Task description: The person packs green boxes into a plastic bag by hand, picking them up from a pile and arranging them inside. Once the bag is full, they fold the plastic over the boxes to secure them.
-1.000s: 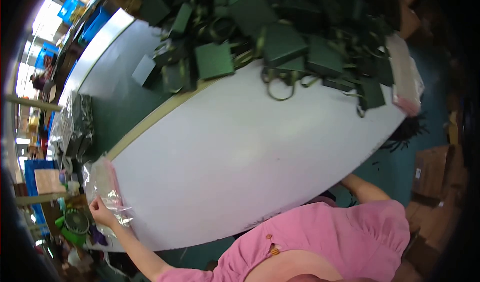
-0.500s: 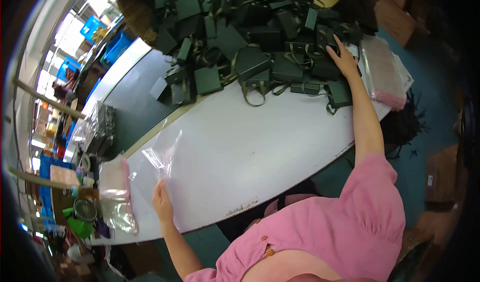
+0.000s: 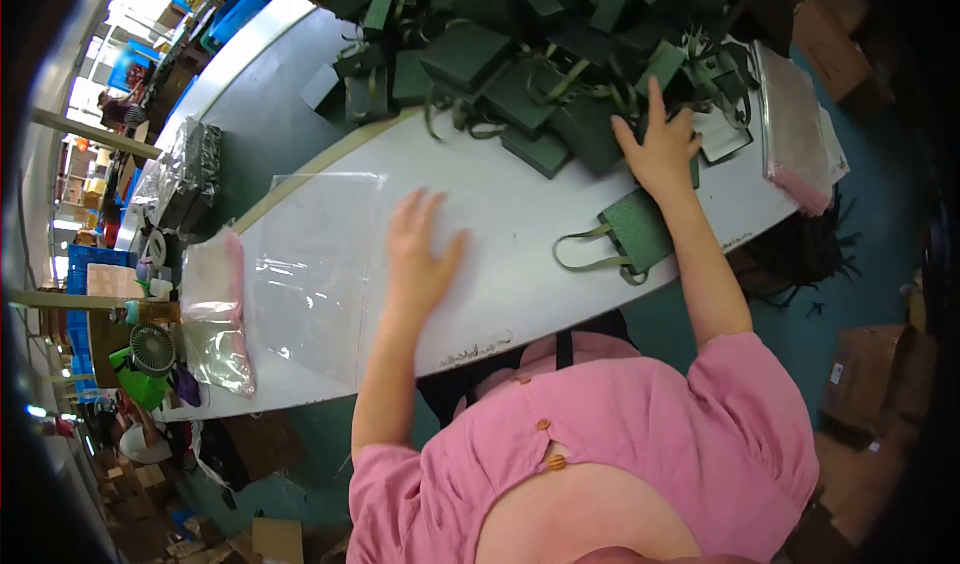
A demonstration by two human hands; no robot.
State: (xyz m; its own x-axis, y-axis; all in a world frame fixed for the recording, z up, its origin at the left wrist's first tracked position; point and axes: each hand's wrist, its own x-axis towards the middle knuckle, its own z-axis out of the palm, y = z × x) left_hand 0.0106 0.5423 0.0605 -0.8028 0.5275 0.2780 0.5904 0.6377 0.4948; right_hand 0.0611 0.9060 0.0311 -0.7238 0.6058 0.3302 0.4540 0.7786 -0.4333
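My left hand (image 3: pixel 422 259) hovers over the white table (image 3: pixel 480 304), fingers spread and nothing in them, slightly blurred. Beside it on the left, a clear plastic bag (image 3: pixel 315 284) lies flat. At the near side of a heap of dark green gift bags (image 3: pixel 465 54), my right hand (image 3: pixel 660 154) reaches out with fingers apart, the fingertips right at the bags. One small green gift bag (image 3: pixel 640 229) lies near the table's front edge, partly behind my right forearm, its ribbon handles pointing left.
A stack of clear bags (image 3: pixel 212 304) lies at the left end, another stack (image 3: pixel 795 129) at the right. Wrapped dark packages (image 3: pixel 190 174) stand at the back left. A small fan (image 3: pixel 152 349) is at the far left, cardboard boxes (image 3: pixel 870 379) on the right floor.
My left hand has let go of the clear bag, now flat on the table, and moved right. Several green gift bags have shifted nearer; one lies by the front edge. The view has shifted too.
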